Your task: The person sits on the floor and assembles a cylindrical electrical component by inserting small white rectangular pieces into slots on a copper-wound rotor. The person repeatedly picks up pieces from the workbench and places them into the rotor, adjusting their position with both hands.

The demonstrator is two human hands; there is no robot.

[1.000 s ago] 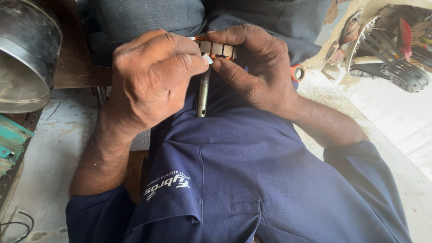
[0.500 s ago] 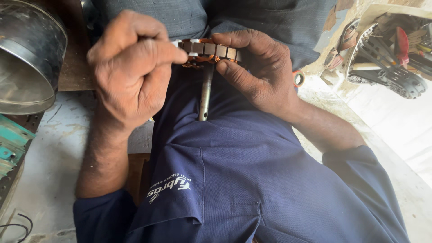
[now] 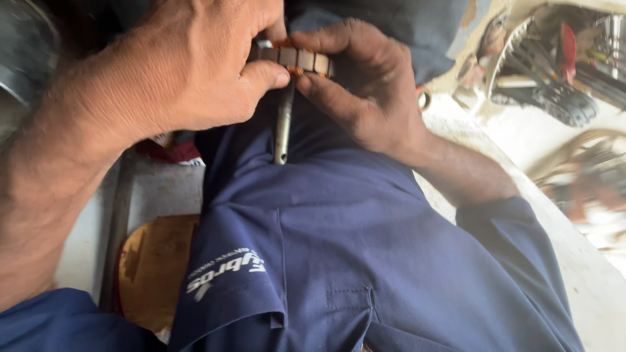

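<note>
Both grips are closed on a small slotted metal core [image 3: 297, 60]: the left hand [image 3: 189, 72] pinches one end, the right hand [image 3: 365, 91] the other. Its thin shaft [image 3: 283, 127] hangs down over the blue-clothed lap [image 3: 339, 248].

Dull grey metal shaft [image 3: 283, 127], copper-toned slotted core [image 3: 297, 58], matt blue cloth shirt [image 3: 339, 261]

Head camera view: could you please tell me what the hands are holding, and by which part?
Both hands, left hand and right hand, grip a small motor rotor by its slotted, copper-wound core; its metal shaft hangs free below.
</note>
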